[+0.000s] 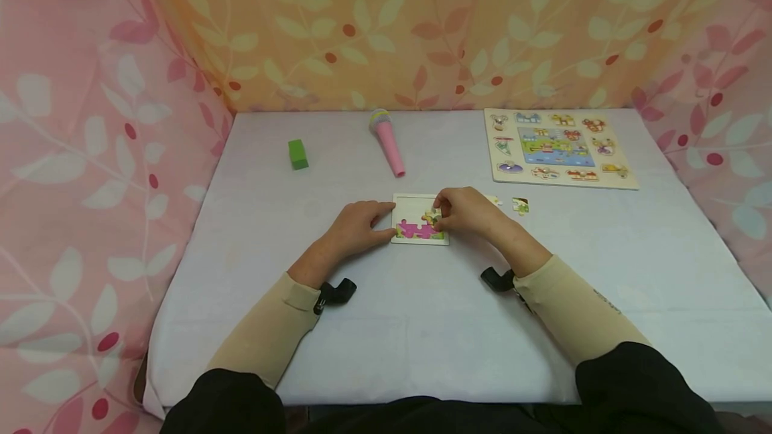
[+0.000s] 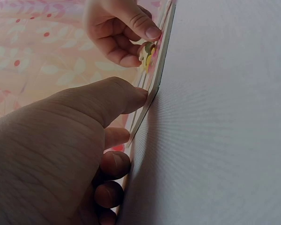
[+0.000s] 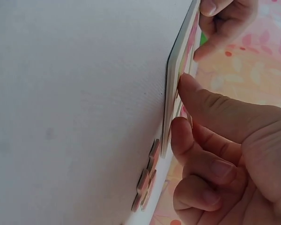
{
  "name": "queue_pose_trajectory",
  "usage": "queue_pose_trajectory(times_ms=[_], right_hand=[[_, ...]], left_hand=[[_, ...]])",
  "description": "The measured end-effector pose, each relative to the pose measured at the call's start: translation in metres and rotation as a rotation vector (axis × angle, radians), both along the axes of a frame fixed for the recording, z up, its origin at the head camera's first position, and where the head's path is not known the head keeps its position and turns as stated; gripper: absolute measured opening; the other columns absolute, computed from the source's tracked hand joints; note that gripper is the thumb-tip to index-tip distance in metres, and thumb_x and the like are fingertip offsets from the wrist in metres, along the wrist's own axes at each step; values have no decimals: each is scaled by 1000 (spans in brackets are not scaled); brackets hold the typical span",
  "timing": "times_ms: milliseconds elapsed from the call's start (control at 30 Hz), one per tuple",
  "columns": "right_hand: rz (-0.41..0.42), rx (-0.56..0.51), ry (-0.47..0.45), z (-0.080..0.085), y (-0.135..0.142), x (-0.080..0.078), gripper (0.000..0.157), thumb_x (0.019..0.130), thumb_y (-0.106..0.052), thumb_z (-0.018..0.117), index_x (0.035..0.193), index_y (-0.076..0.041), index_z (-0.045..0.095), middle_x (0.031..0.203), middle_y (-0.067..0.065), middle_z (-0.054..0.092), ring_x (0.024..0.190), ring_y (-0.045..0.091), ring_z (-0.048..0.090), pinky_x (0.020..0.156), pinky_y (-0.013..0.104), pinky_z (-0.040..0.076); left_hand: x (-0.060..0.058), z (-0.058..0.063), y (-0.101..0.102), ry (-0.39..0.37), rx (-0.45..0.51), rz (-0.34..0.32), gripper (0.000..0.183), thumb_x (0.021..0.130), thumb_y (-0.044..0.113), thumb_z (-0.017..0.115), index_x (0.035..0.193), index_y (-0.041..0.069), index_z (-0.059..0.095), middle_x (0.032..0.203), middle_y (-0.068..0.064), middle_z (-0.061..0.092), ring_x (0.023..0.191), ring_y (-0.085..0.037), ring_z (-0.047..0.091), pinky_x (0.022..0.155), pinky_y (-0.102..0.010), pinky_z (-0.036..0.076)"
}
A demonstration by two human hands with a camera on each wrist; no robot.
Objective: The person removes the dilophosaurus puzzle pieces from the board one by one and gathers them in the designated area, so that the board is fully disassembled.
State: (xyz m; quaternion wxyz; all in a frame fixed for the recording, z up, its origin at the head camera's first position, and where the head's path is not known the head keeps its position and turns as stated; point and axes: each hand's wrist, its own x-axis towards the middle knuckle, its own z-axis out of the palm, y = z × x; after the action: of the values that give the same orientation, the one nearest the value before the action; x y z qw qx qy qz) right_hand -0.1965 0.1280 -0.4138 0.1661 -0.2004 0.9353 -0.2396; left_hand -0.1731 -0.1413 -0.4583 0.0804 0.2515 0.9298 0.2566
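Note:
A small jigsaw tray point(image 1: 416, 243) with a pale frame lies flat on the table in the head view. Joined magenta-and-green pieces point(image 1: 416, 230) fill its lower part, while the upper left shows bare backing. My left hand point(image 1: 357, 228) holds the tray's left edge, thumb near the lower corner and index finger near the upper one. At the right side, my right hand point(image 1: 467, 211) pinches a yellow-green puzzle piece point(image 1: 429, 217) over the tray; the left wrist view shows this piece point(image 2: 149, 56) too. Its fingers partly hide the piece.
Loose puzzle pieces point(image 1: 521, 205) lie right of the tray, one partly behind my right hand. Farther back are a green block point(image 1: 298, 154), a pink toy microphone point(image 1: 389, 145) and a large picture puzzle board point(image 1: 561, 175). Patterned curtains point(image 1: 374, 32) enclose the white-covered table point(image 1: 422, 327).

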Motion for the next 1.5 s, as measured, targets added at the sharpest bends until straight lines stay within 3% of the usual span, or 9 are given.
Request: queue_pose_trajectory(times_ms=[300, 633, 833, 1033, 1500], right_hand=[[5, -45, 35, 10, 7, 4, 31, 86, -20, 84, 108, -4, 71, 89, 2, 68, 88, 24, 58, 82, 40, 45], [-40, -99, 19, 37, 20, 15, 35, 89, -20, 80, 119, -6, 69, 95, 3, 66, 70, 22, 57, 59, 36, 49], [-47, -116, 101, 50, 32, 19, 34, 88, -17, 81, 118, -3, 70, 93, 3, 65, 72, 23, 54, 65, 37, 45], [-96, -94, 117, 58, 48, 23, 33, 89, -20, 81, 116, -5, 70, 94, 3, 64, 78, 25, 52, 66, 38, 44], [-183, -80, 178, 62, 92, 36, 32, 87, -18, 82, 114, -5, 71, 92, 3, 65, 76, 24, 50, 62, 34, 41]], left_hand=[[0, 1, 0, -8, -2, 1, 60, 96, 38, 71, 148, 13, 57, 80, -3, 49, 85, -20, 49, 84, -38, 40], [1, 0, 1, -1, -3, 7, 59, 95, 39, 71, 147, 13, 58, 79, -2, 49, 82, -19, 48, 80, -37, 40], [2, 0, 1, 7, 1, 10, 59, 95, 38, 71, 147, 13, 58, 79, -3, 49, 85, -20, 49, 84, -38, 41], [2, -1, 1, 11, -4, 14, 59, 95, 38, 71, 147, 13, 58, 78, -3, 48, 86, -20, 50, 85, -39, 41], [2, 2, 1, 1, -13, 10, 60, 96, 38, 71, 148, 13, 56, 79, -3, 49, 88, -21, 50, 85, -39, 42]])
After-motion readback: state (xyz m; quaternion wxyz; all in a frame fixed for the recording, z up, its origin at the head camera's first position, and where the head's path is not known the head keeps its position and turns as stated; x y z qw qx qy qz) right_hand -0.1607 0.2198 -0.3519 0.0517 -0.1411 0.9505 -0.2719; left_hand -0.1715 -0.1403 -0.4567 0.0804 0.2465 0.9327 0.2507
